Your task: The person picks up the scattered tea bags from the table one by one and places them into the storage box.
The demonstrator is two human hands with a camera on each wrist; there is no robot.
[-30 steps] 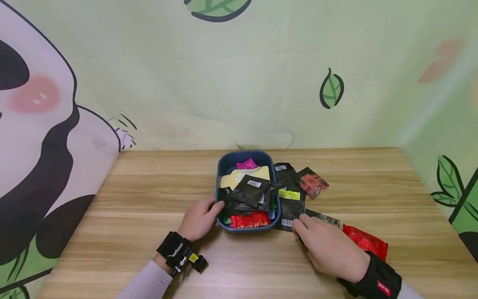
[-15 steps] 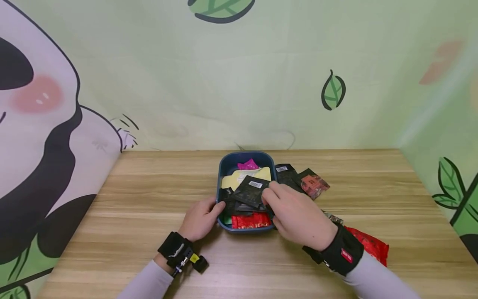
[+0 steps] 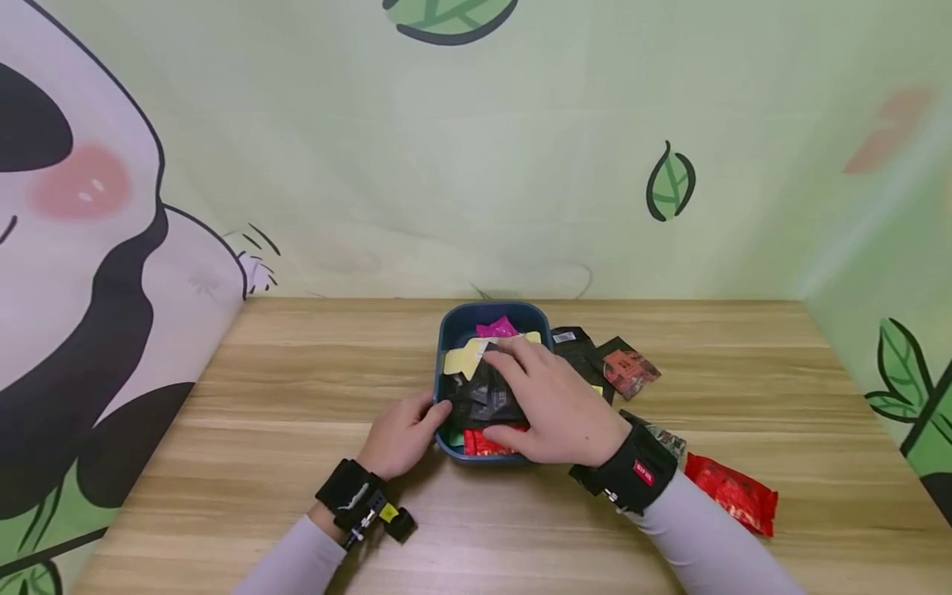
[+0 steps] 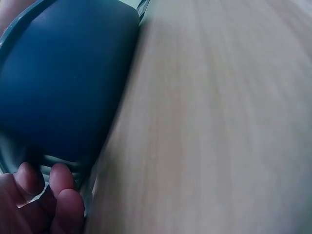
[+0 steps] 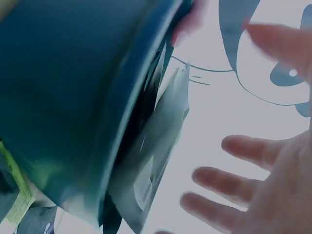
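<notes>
A dark blue plastic bin (image 3: pixel 442 330) holds flat black packets (image 3: pixel 487 395), a cream-yellow packet (image 3: pixel 463 357), a magenta packet (image 3: pixel 497 327) and a red packet (image 3: pixel 487 444). My left hand (image 3: pixel 397 436) grips the bin's left side, its thumb at the rim; in the left wrist view its curled fingertips touch the outer wall. Above the black packets is my right hand (image 3: pixel 558 405), fingers apart, covering part of the pile. The right wrist view shows those fingers (image 5: pixel 234 180) spread and holding nothing, beside packets jutting above the rim.
Right of the bin lie more black packets (image 3: pixel 576 351) and a black packet with a reddish print (image 3: pixel 628 369). Nearer me are a dark patterned packet (image 3: pixel 665 438), partly behind my right wrist, and a plump red packet (image 3: pixel 732 493). A printed wall rises behind the wooden table (image 3: pixel 335 364).
My right hand has carried a black packet left from the pile beside the bin, let it go over the bin and spread its fingers. The left hand stays at the bin.
</notes>
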